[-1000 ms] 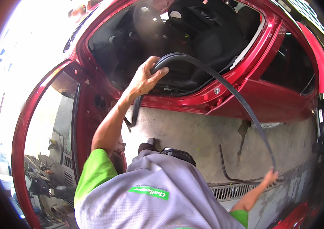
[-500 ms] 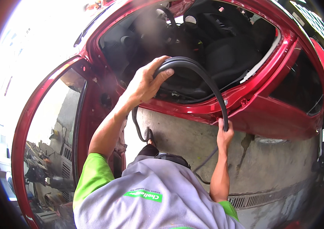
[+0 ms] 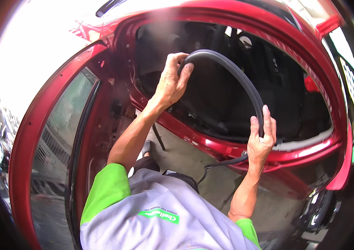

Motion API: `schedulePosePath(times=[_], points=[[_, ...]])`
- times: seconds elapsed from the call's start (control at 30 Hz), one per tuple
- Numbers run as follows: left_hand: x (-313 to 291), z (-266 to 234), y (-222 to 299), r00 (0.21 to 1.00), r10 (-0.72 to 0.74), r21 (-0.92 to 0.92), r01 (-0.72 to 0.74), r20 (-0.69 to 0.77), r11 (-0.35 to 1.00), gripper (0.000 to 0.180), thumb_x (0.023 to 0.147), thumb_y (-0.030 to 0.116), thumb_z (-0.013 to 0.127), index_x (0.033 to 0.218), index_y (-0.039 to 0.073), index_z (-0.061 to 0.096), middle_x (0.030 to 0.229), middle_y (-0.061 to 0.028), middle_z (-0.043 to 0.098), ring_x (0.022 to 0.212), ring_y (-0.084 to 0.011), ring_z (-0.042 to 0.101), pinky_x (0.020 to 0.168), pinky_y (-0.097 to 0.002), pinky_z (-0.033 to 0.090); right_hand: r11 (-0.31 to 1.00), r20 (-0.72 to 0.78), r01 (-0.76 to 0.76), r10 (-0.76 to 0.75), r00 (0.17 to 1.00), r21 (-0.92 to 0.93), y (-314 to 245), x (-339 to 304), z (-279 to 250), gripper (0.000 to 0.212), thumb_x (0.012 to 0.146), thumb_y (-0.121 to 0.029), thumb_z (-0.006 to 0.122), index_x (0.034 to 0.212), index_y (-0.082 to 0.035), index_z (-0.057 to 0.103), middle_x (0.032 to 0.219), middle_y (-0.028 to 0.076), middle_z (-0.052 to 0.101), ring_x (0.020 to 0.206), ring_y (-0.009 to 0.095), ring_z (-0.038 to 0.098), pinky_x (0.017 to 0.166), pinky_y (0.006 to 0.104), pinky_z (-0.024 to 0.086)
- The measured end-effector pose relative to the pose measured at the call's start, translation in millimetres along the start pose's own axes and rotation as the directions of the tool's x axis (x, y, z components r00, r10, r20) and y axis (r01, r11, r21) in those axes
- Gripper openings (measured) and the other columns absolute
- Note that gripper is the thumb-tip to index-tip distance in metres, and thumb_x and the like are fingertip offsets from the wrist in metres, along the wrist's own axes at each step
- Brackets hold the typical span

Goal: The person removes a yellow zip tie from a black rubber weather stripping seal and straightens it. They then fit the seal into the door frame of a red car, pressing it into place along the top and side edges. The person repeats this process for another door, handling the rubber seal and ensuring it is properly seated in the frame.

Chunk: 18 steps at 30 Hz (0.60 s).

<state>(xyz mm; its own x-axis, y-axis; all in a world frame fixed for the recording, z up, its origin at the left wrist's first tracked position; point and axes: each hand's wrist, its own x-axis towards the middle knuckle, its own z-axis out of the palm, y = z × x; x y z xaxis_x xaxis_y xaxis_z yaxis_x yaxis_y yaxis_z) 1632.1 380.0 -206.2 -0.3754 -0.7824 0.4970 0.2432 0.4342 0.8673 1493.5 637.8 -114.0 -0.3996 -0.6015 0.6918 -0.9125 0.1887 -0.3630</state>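
Note:
A black rubber door seal point(image 3: 230, 67) arches between my hands in front of the red car's door opening point(image 3: 210, 143). My left hand point(image 3: 173, 79) grips the seal's upper left end, thumb on the near side and fingers round the back. Lower on the right, my right hand point(image 3: 262, 135) holds the strip between thumb and raised fingers. Past that hand, the seal's loose tail bends left below the sill and hangs toward the floor. Another black length dangles below my left forearm.
The open red door point(image 3: 20, 166) with its window stands on my left. Dark seats fill the shadowed car interior. A pale trim strip point(image 3: 306, 141) runs along the sill at right. Concrete floor point(image 3: 177, 154) lies below, and a black car part point(image 3: 316, 208) is at the lower right.
My view has turned and come closer to the door opening. My right hand has risen and moved right with the seal, its fingers now extended upward. The left hand keeps its grip.

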Motion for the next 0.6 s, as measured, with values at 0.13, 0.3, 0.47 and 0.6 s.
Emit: schedulePosePath(times=[0.13, 0.3, 0.47, 0.6], points=[[27.3, -19.5, -45.4, 0.948, 0.166, 0.093, -0.146, -0.271, 0.985, 0.027, 0.098, 0.008, 0.070, 0.124, 0.003, 0.064, 0.108, -0.0104, 0.060, 0.089, -0.0193, 0.064, 0.079, -0.0319, 0.053, 0.994, 0.010, 0.109, -0.109, 0.994, -0.023, -8.7, 31.3, 46.4, 0.050, 0.088, 0.003, 0.078, 0.136, -0.011, 0.068, 0.101, 0.010, 0.064, 0.086, 0.021, 0.062, 0.075, 0.0339, 0.052], [44.9, -38.1, -79.1, 0.886, 0.177, 0.170, -0.113, -0.428, 0.979, 0.030, 0.092, 0.007, 0.076, 0.120, 0.003, 0.068, 0.107, -0.0121, 0.063, 0.092, -0.0222, 0.066, 0.078, -0.0325, 0.055, 0.980, 0.042, 0.198, -0.199, 0.979, 0.029, -3.3, 50.4, 98.7, 0.054, 0.084, 0.006, 0.081, 0.133, -0.012, 0.070, 0.102, 0.010, 0.063, 0.085, 0.022, 0.061, 0.070, 0.0342, 0.052], [53.2, -49.8, -112.3, 0.829, 0.200, 0.149, -0.143, -0.522, 0.979, 0.030, 0.091, 0.005, 0.077, 0.120, 0.003, 0.068, 0.109, -0.0113, 0.065, 0.096, -0.0226, 0.066, 0.085, -0.0336, 0.054, 0.947, 0.065, 0.300, -0.308, 0.949, 0.114, 2.5, 43.4, 135.9, 0.059, 0.079, 0.013, 0.082, 0.132, -0.011, 0.071, 0.111, 0.014, 0.059, 0.089, 0.025, 0.062, 0.069, 0.0330, 0.056], [54.2, -52.7, -132.3, 0.770, 0.205, 0.173, -0.124, -0.604, 0.977, 0.030, 0.091, 0.004, 0.076, 0.120, 0.003, 0.068, 0.114, -0.0121, 0.064, 0.103, -0.0234, 0.064, 0.089, -0.0344, 0.053, 0.933, 0.110, 0.300, -0.325, 0.939, 0.201, 6.1, 29.2, 154.8, 0.060, 0.076, 0.014, 0.083, 0.130, -0.011, 0.071, 0.114, 0.016, 0.060, 0.094, 0.028, 0.064, 0.072, 0.0341, 0.058]])
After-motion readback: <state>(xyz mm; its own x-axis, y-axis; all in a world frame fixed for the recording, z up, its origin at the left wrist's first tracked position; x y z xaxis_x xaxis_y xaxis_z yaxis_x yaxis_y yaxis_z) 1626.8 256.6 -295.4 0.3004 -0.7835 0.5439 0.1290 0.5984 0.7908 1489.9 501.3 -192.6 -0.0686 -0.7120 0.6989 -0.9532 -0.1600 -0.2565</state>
